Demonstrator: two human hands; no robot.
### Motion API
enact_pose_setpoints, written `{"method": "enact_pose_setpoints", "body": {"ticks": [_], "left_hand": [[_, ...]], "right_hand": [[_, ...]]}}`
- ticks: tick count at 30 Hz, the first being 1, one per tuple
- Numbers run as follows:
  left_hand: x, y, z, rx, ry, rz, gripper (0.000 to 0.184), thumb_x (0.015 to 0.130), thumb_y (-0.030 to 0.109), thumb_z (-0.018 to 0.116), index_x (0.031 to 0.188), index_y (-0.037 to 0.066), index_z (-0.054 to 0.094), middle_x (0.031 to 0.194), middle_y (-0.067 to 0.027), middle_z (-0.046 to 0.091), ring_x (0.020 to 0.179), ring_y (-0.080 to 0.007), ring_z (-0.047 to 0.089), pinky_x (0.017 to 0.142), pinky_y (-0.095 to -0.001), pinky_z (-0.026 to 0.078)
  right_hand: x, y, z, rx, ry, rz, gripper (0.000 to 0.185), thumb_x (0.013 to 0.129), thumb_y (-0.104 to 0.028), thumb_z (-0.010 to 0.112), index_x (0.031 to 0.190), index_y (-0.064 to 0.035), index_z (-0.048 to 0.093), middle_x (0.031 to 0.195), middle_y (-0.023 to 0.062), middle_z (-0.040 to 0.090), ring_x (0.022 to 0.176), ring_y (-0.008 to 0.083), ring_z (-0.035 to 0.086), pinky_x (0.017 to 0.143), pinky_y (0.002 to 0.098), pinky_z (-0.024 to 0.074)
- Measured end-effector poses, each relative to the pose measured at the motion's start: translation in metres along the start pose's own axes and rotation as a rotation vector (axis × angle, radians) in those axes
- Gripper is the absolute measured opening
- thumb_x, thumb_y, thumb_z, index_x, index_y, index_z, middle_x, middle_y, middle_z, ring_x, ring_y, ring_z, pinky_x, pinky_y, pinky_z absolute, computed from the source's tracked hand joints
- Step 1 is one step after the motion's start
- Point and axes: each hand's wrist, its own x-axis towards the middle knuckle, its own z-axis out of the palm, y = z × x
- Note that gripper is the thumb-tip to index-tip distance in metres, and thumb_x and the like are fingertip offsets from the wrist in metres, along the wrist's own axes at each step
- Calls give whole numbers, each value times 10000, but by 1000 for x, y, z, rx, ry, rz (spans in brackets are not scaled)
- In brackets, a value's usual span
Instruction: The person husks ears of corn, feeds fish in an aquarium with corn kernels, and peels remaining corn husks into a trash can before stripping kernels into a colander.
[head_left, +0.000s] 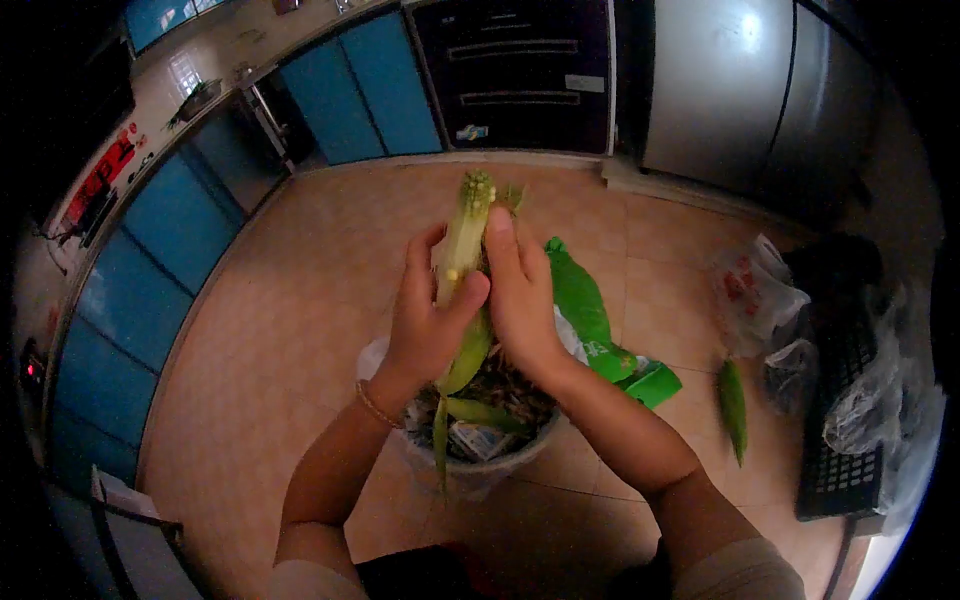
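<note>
An ear of corn (464, 240), its upper part bared to pale kernels, stands nearly upright between my hands. My left hand (428, 318) is wrapped round its lower left side, with the thumb across the front. Against its right side my right hand (520, 290) is closed, thumb pointing up near the tip. A bit of green husk shows behind the right fingers. Green husk leaves (466, 362) hang below the hands. Under them stands a bin (480, 466) lined with a clear bag, holding dark scraps and husk strips.
A green bag (580, 300) lies on the tiled floor right of the bin. Farther right are an unpeeled ear of corn (733, 408), a black plastic basket (840, 470) and clear plastic bags (765, 290). Blue cabinets (130, 290) line the left; a steel refrigerator (715, 90) stands behind.
</note>
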Motion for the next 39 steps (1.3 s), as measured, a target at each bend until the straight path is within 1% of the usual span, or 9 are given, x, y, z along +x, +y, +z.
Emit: {"method": "enact_pose_setpoints", "body": {"ticks": [5, 7, 10, 12, 14, 20, 22, 29, 39], "left_hand": [[5, 15, -3, -32, -14, -123, 450, 787, 236, 575, 1113, 18, 354, 912, -74, 527, 772, -138, 517, 660, -256, 419], [6, 14, -1, 31, -11, -149, 406, 785, 234, 577, 1082, 26, 395, 873, -66, 540, 742, -135, 522, 634, -260, 418], [8, 10, 5, 213, 26, -143, 296, 773, 245, 590, 954, 30, 499, 752, -60, 551, 658, -115, 516, 569, -256, 401], [9, 14, 6, 539, 155, 65, 238, 768, 243, 594, 842, 21, 555, 651, -68, 534, 603, -101, 499, 538, -246, 385], [7, 16, 8, 495, 165, 26, 239, 771, 245, 590, 834, 16, 561, 628, -70, 526, 586, -99, 488, 529, -252, 384], [7, 8, 8, 257, 187, -121, 258, 789, 260, 568, 838, 6, 575, 622, -46, 552, 569, -67, 469, 513, -234, 379], [8, 7, 6, 201, 182, -110, 264, 795, 266, 560, 840, 6, 578, 645, -39, 570, 580, -54, 469, 521, -220, 379], [17, 5, 3, -47, 265, -175, 294, 866, 283, 442, 859, 7, 543, 735, -44, 570, 654, -71, 498, 589, -210, 401], [28, 8, -6, -18, 350, -284, 325, 882, 320, 391, 794, 20, 480, 680, -37, 504, 509, -86, 460, 463, -226, 380]], "right_hand": [[2, 5, 1, -47, -127, 12, 392, 879, -334, 384, 762, 21, 503, 602, 131, 501, 552, 172, 458, 532, 333, 390], [0, 3, 2, -167, 78, 110, 421, 877, -336, 378, 730, 30, 527, 577, 134, 523, 515, 188, 472, 507, 350, 387], [5, 9, -3, -380, 103, 106, 436, 874, -332, 379, 722, 44, 537, 564, 150, 528, 492, 200, 477, 488, 368, 382], [5, 17, -5, -392, 108, 91, 419, 872, -319, 387, 723, 44, 536, 568, 146, 528, 506, 204, 486, 496, 365, 383], [5, 22, -6, -405, 114, 73, 403, 869, -306, 395, 724, 43, 535, 571, 143, 527, 520, 207, 494, 503, 362, 383], [5, 10, -1, 352, 185, 363, 299, 878, -271, 394, 756, -29, 521, 691, 88, 550, 627, 179, 516, 582, 304, 403], [4, 7, -2, 621, 111, 382, 222, 884, -220, 379, 774, -48, 468, 811, 88, 525, 753, 189, 513, 705, 308, 415], [5, 6, -11, 865, 93, 531, 203, 895, -188, 332, 784, -48, 428, 809, 92, 491, 830, 235, 504, 801, 342, 387], [1, 8, -12, 575, 70, 374, 272, 878, -263, 399, 676, -86, 362, 543, 11, 363, 458, 118, 323, 416, 251, 308]]}}
